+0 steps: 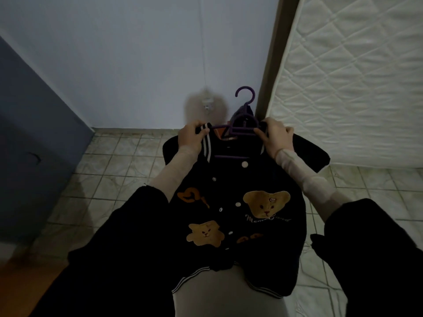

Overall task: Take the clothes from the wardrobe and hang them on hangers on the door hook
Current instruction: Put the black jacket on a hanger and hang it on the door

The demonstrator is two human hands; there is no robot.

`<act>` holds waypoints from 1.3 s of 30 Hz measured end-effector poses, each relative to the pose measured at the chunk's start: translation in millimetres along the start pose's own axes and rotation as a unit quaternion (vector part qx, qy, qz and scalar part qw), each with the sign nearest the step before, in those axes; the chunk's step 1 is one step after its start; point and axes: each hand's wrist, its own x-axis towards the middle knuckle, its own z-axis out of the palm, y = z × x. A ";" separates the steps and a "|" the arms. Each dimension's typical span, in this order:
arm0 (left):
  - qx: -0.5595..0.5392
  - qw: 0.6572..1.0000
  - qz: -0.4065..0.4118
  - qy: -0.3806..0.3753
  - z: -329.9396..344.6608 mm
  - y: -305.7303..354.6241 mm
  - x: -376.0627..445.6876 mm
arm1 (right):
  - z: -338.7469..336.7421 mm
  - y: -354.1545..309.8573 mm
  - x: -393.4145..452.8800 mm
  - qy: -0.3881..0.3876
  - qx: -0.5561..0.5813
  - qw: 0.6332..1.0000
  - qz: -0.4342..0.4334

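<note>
Both hands are gripping the black teddy-bear jacket (231,202) collar: left hand (191,136), right hand (275,137), purple hanger (243,124) sitting between them.

A dark cloth jacket (231,202) with fuzzy bear patches and glossy snap buttons hangs on a smooth purple plastic hanger (243,124). Behind it stand a quilted fabric mattress (354,76), a matt painted wall (137,53) and worn glazed floor tiles (114,161).

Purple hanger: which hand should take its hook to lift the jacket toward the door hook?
Right, probably. The right hand pinches the collar right beside the purple hanger, whose hook rises just above it. The left hand grips the striped collar of the jacket, farther from the hook.
</note>
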 end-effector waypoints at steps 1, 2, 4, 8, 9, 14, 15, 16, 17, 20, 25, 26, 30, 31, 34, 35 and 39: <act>0.010 1.000 -0.003 -0.007 4.3 -3.5 3.7 | 4.0 2.7 1.5 -0.003 -0.006 1.000 0.006; 0.021 1.000 -0.006 -0.010 8.4 -6.8 7.1 | 7.8 5.6 2.4 -0.006 -0.009 1.000 0.012; 0.034 0.999 -0.010 -0.018 14.4 -11.1 9.9 | 13.5 10.4 3.1 -0.020 -0.006 0.999 0.028; 0.056 0.995 -0.043 -0.068 19.6 -18.6 11.3 | 17.6 13.8 4.9 -0.075 -0.002 0.995 0.068; 0.068 0.993 -0.047 -0.081 20.0 -20.3 11.5 | 17.7 13.5 4.9 -0.086 -0.003 0.993 0.076; 0.108 0.987 -0.054 -0.106 19.8 -23.2 9.5 | 16.6 12.0 1.0 -0.127 -0.017 0.987 0.099; 0.112 0.986 -0.054 -0.110 18.7 -22.8 7.9 | 15.8 11.5 -0.2 -0.136 -0.021 0.985 0.106; 0.113 0.986 -0.054 -0.110 17.2 -22.1 6.1 | 14.7 10.6 -2.1 -0.139 -0.022 0.984 0.113; 0.112 0.987 -0.050 -0.107 15.6 -22.1 4.1 | 13.5 9.6 -4.7 -0.138 -0.019 0.983 0.116; 0.101 0.991 -0.025 -0.088 9.9 -19.7 -6.7 | 7.4 3.8 -15.4 -0.130 -0.018 0.986 0.105; 0.034 0.999 -0.002 -0.042 1.9 -12.7 -37.8 | 0.4 -10.9 -38.6 -0.122 0.034 0.989 0.075; 0.016 0.999 0.003 -0.031 0.4 -11.3 -46.2 | 0.4 -14.3 -44.4 -0.113 0.044 0.991 0.056; 0.017 0.997 0.069 0.014 -6.5 -11.7 -82.7 | 1.8 -26.6 -72.6 -0.060 0.040 0.996 -0.050; 0.026 0.996 0.084 0.025 -7.2 -14.1 -91.4 | 3.1 -27.9 -80.4 -0.040 0.017 0.996 -0.081; 0.051 0.993 0.093 0.060 -7.3 -22.0 -116.4 | 5.6 -30.3 -103.3 0.000 -0.029 0.990 -0.139; 0.056 0.992 0.091 0.071 -6.4 -25.0 -124.0 | 7.0 -31.8 -110.6 -0.012 -0.035 0.988 -0.148; 0.067 0.989 0.123 0.043 2.1 -38.0 -149.9 | 21.3 -33.8 -134.3 -0.106 -0.106 0.973 -0.175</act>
